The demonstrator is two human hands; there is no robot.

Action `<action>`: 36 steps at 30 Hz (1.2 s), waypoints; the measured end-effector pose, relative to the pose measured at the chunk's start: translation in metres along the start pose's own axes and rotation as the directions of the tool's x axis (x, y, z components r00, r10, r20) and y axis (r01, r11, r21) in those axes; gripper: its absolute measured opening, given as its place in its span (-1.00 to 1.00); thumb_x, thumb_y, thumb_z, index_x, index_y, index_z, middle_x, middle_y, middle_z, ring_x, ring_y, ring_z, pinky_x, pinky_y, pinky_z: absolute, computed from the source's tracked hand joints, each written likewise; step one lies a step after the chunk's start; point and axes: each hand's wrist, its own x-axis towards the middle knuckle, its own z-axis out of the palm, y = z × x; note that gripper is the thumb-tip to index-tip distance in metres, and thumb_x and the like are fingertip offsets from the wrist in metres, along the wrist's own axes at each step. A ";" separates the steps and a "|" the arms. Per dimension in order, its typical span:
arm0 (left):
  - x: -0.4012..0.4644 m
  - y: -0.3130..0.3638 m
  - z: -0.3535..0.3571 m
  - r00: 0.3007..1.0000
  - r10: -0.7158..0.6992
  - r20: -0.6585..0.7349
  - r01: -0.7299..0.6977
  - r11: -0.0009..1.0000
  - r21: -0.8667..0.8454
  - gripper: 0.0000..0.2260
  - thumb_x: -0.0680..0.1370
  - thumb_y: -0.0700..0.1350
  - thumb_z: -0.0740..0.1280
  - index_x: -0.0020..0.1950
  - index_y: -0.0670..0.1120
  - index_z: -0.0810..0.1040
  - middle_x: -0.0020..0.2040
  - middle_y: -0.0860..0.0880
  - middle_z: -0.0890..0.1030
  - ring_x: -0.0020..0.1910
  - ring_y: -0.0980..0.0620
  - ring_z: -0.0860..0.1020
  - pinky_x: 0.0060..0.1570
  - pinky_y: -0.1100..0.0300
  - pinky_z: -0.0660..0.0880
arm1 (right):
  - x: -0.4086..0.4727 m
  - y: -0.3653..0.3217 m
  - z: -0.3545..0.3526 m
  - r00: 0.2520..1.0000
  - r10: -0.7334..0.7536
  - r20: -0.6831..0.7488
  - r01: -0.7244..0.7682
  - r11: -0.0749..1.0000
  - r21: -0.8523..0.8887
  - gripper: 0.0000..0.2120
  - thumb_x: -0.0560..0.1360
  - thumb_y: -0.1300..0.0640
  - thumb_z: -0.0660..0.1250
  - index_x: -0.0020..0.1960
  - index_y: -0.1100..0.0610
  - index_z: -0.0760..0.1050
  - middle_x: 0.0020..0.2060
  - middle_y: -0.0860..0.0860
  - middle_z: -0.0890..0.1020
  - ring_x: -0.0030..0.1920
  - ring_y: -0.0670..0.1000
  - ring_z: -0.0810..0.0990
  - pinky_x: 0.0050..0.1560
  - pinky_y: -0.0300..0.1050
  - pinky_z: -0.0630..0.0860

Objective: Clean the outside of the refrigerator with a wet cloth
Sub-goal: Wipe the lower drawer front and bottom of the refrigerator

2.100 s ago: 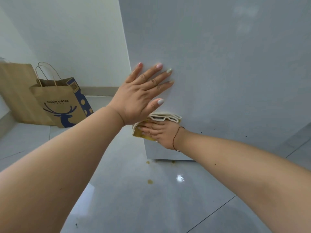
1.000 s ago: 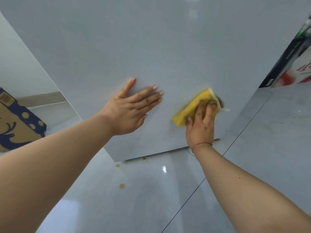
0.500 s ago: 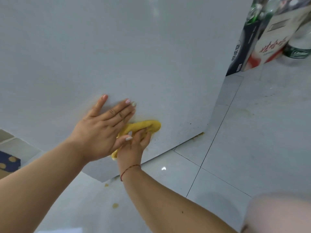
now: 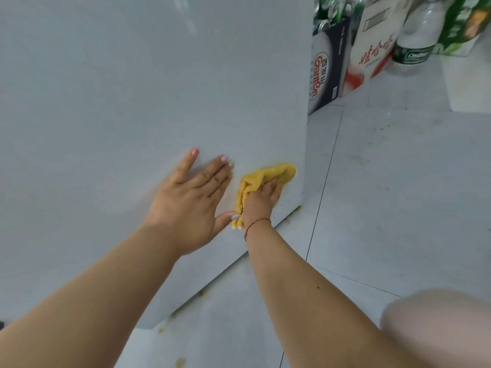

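Observation:
The refrigerator's pale grey side panel (image 4: pixel 132 88) fills the left and centre of the head view, down to the floor. My left hand (image 4: pixel 190 200) lies flat on the panel with fingers straight. Just to its right, my right hand (image 4: pixel 261 201) presses a folded yellow cloth (image 4: pixel 268 175) against the panel's lower right part, close to the fridge's right edge. The fingers lie over the cloth, and a red string bracelet sits on that wrist. Small dark specks dot the panel near its bottom edge.
Beyond the fridge's right edge stand a dark box (image 4: pixel 325 67), a white and red carton (image 4: pixel 369 49), a plastic bottle (image 4: pixel 414 41) and green packs (image 4: pixel 465 19). Yellowish spots (image 4: pixel 180 362) mark the glossy tiled floor (image 4: pixel 398 195) along the fridge base. My knee (image 4: pixel 438 325) shows at bottom right.
My right hand has slid the cloth rightward from under my left hand toward the fridge's right edge. The view has shifted right; my left hand stays flat on the panel.

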 end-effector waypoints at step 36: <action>0.025 0.010 -0.008 0.999 0.025 0.036 -0.021 0.994 -0.112 -0.37 0.63 0.22 -0.12 0.53 -0.17 0.26 0.52 -0.08 0.29 0.53 0.03 0.15 0.53 -0.11 -0.12 | 0.056 -0.020 -0.047 0.815 0.580 -0.010 -0.519 0.737 0.432 -0.37 0.58 -0.28 -0.09 0.56 -0.07 -0.13 0.56 -0.01 -0.07 0.55 0.00 -0.08 0.51 0.08 -0.17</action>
